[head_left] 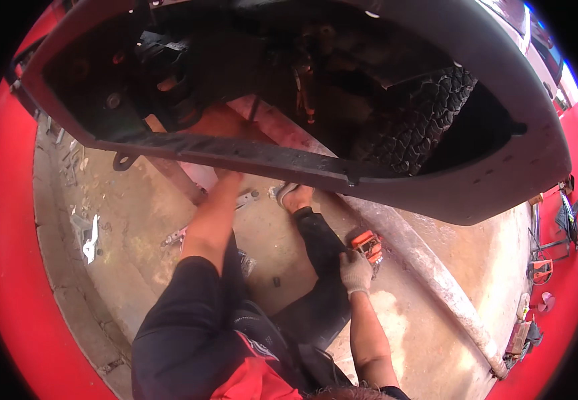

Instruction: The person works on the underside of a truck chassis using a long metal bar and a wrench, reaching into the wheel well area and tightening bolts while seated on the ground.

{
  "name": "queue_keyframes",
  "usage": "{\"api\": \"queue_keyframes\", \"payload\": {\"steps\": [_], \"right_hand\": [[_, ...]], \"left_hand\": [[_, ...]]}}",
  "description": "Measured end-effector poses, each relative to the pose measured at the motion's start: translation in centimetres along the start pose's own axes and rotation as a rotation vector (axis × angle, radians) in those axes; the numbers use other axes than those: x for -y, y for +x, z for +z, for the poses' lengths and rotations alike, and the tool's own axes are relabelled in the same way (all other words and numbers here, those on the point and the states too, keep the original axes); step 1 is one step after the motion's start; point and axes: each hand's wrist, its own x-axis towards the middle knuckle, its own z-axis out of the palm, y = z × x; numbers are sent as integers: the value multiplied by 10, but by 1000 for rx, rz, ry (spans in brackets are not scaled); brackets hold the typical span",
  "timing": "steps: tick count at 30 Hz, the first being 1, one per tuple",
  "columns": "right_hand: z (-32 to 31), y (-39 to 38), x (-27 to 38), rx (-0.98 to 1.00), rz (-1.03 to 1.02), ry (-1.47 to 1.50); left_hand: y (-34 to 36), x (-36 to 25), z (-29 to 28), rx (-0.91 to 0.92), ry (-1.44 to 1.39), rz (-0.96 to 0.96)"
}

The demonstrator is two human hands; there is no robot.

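Observation:
My bare left arm reaches up under the lower bar of a large dark vehicle bumper (289, 160). Dim skin of my left hand or wrist (219, 125) shows through the bumper's opening, above the bar; its fingers are lost in shadow. My right hand (356, 272), in a pale work glove, is low beside my bent knee. Right at its fingertips is an orange-and-black tool (367, 245), its exact kind unclear. Whether the gloved fingers grip the tool or only rest against it and my dark trousers (322, 247) cannot be made out.
A knobbly black tyre (425, 123) stands behind the bumper's right side. A long, worn beam (429, 267) crosses the concrete floor diagonally. White scrap (91, 239) lies at left by a kerb (69, 293). Tools and an orange case (541, 270) line the red wall at right.

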Motion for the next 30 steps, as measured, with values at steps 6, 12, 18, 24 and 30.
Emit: {"api": "queue_keyframes", "payload": {"steps": [6,12,18,24,30], "right_hand": [[5,4,-9,13,-29,-25],[0,1,3,-11,-31,-18],[-1,-2,5,-19,-29,-37],[0,1,4,-17,-37,-51],[0,1,2,-7,-24,-55]], "left_hand": [[4,54,-19,-18,-470,4],[-42,-11,2,-197,-2,323],[-54,-167,-34,-32,-712,138],[-34,-226,-7,15,-1276,-209],[-5,-250,4,-54,-1431,-531]]}}
